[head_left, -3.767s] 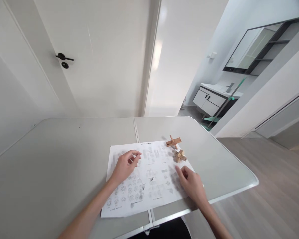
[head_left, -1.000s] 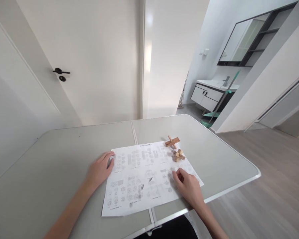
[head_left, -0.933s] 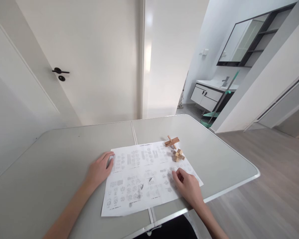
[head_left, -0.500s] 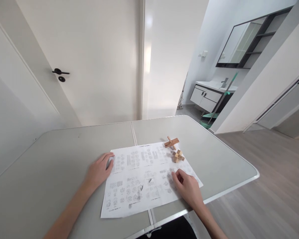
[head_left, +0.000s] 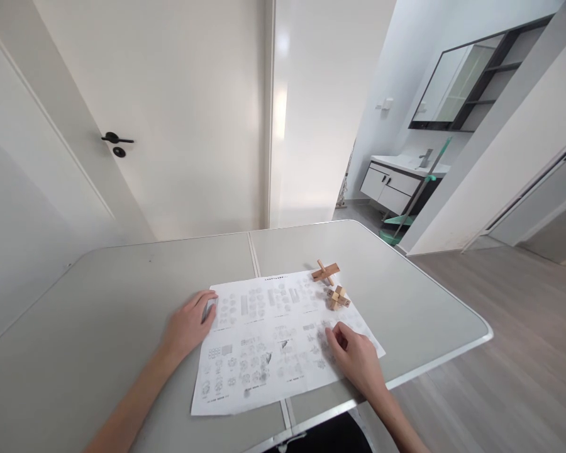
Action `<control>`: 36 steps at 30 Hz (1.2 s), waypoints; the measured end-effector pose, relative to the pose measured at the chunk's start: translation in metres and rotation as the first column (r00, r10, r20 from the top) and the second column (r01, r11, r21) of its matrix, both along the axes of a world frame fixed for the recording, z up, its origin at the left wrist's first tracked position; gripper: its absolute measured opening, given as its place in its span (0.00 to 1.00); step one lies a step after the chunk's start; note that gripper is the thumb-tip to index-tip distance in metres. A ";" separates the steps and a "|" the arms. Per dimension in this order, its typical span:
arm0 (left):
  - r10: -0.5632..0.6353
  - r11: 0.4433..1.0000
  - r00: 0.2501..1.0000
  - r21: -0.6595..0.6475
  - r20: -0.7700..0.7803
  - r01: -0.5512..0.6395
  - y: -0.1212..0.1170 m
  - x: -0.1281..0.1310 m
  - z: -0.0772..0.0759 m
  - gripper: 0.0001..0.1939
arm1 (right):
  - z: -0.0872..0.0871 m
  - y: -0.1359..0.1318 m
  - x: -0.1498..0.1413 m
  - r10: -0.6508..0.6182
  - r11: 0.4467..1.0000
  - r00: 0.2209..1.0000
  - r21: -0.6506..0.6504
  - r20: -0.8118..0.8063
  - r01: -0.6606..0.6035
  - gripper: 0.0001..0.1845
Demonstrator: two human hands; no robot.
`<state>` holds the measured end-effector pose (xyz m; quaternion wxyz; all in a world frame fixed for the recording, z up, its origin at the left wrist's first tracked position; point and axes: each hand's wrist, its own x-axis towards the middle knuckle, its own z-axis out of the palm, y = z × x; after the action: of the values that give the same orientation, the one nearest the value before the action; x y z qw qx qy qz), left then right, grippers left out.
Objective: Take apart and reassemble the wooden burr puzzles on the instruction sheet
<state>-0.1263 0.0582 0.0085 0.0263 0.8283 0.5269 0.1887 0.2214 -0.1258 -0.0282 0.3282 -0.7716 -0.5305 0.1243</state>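
A white printed sheet full of small diagrams lies on the grey folding table. My left hand rests flat at the sheet's left edge, fingers stretched out, holding nothing. My right hand lies on the sheet's right part with its fingers curled under and nothing visible in them. Two small wooden puzzles sit at the sheet's far right corner: a cross-shaped one and a knot-shaped one, which is a short way beyond my right hand.
The table's right edge drops to a wood floor. A white door with a black handle stands behind the table. Beyond an opening on the right are a vanity with a sink and a green-handled mop.
Since 3.8 s ago my left hand slid from the middle of the sheet to its left edge and flattened. Over the last second both hands stay nearly still.
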 end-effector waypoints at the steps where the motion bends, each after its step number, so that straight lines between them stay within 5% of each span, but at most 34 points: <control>1: -0.002 1.000 1.000 -0.001 -0.005 0.002 0.000 0.000 0.000 0.18 | 0.000 0.000 0.000 0.000 1.000 1.000 0.002 0.002 0.000 0.21; 36: -0.026 1.000 1.000 0.010 -0.017 0.026 -0.002 0.000 0.002 0.17 | 0.002 0.000 0.000 0.005 1.000 1.000 0.003 -0.018 -0.005 0.23</control>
<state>-0.1261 0.0566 0.0105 0.0203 0.8368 0.5152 0.1841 0.2215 -0.1258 -0.0264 0.3338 -0.7686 -0.5296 0.1316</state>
